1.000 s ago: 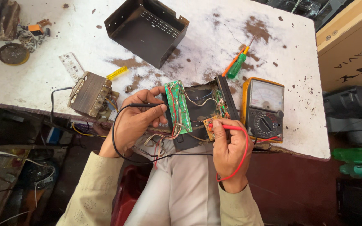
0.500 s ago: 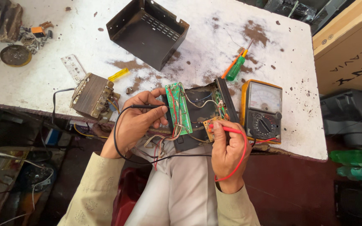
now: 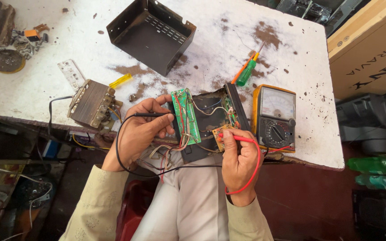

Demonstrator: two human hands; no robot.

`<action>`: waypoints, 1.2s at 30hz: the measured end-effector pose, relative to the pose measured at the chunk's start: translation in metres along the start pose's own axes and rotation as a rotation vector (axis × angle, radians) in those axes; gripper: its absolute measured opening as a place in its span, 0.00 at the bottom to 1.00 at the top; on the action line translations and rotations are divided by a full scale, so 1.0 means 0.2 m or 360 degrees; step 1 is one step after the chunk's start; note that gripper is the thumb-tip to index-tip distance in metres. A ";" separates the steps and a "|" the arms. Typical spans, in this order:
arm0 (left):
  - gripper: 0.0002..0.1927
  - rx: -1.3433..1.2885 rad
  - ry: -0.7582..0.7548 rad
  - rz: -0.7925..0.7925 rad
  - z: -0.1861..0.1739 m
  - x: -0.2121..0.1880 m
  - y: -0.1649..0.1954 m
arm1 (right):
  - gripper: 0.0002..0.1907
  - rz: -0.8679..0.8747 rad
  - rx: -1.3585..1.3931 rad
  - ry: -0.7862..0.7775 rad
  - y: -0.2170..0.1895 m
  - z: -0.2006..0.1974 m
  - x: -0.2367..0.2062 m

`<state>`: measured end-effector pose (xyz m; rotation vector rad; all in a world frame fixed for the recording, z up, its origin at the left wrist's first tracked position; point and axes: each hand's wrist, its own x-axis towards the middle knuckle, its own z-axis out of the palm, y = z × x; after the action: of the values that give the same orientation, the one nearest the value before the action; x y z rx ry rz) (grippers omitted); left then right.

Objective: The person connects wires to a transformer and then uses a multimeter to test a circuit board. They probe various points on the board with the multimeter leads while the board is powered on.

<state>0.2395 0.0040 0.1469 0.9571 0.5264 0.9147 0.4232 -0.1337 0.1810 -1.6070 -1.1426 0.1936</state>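
Centrally, at the near edge of the stained white surface, sits an opened black metal chassis with loose wiring inside. A green rectangular circuit board stands tilted on edge at its 9 o'clock side; a small brown circuit board lies at its 6 o'clock corner.

Left hand: fingers closed on a slim black test probe, tip pointing toward the green board and close to it. Black lead loops down from it toward the lap.

Right hand: fingers pinched on a red test probe, tip on or just at the brown board; cannot tell contact for sure. Red lead curls round the wrist.

At 3 o'clock of the chassis, just beside it: yellow-cased analogue multimeter with dial face and rotary selector.

At 1 o'clock: green-handled screwdriver and orange-handled screwdriver, lying together.

At 11 o'clock, well apart: empty black sheet-metal cover with vent slots.

At 9 o'clock of the left hand: brown laminated-core transformer, with a small yellow plastic piece near it.

Far 10 o'clock corner: round rusty tin lid and scattered small parts.
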 end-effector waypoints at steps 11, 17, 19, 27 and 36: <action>0.03 0.0035 0.0016 -0.0006 0.00 0.00 0.01 | 0.08 -0.0044 0.0005 0.0037 0.00 0.01 -0.02; 0.03 0.0022 0.0032 -0.0023 0.00 0.00 0.01 | 0.07 0.0052 0.0033 0.0046 0.00 0.02 -0.02; 0.03 0.0057 0.0043 -0.0017 0.00 0.00 0.01 | 0.07 0.0056 0.0035 0.0044 0.00 0.02 -0.02; 0.03 0.0030 0.0042 -0.0034 0.00 0.00 0.00 | 0.07 -0.0235 -0.0068 0.0051 0.00 0.02 -0.02; 0.03 -0.0020 0.0026 -0.0027 0.00 0.00 0.00 | 0.07 0.0021 0.0008 0.0052 0.02 0.02 -0.02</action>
<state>0.2401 0.0042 0.1479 0.9331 0.5413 0.9105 0.4212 -0.1345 0.1743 -1.6079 -1.1057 0.1784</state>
